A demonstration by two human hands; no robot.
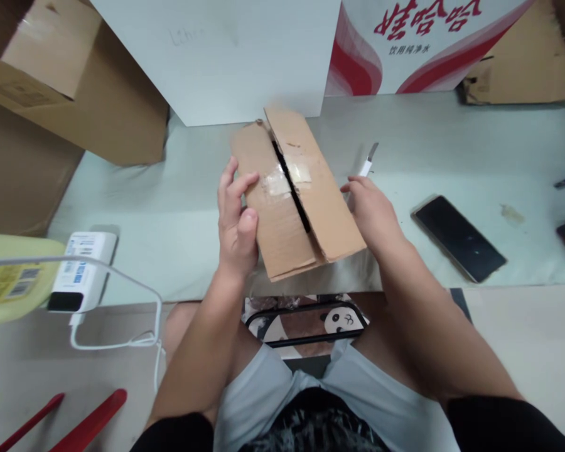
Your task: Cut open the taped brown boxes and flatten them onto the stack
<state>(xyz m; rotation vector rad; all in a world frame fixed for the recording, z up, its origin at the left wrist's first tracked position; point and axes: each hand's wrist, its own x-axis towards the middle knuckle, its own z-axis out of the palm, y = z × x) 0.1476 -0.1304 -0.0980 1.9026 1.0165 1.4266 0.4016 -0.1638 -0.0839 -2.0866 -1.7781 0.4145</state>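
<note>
Two hands flank a brown cardboard box above the near part of the worktop (193, 194): the left hand (235, 220) lies along its left side and the right hand (374, 210) is at its right. The fingers of the left hand are spread apart, thumb beside the edge and a fingertip reaching the upper face. Those of the right hand are partly hidden behind the box, so whether they are clamped on it I cannot tell.

The cardboard box (332, 216) sits at a slant, its two top flaps parted by a long dark gap, the right flap raised above the left. Clear tape (277, 182) sticks to both flaps near the middle; the far end is blurred.

A small knife (366, 167) with a white handle lies just beyond the right hand, and a dark phone (459, 237) lies farther right. A large white box (249, 63) with red lettering stands close behind the cardboard box, blocking that side. An open brown carton (122, 107) stands to the far left; nearer are a white device (87, 267) with a cable and a yellow container (19, 301).
</note>
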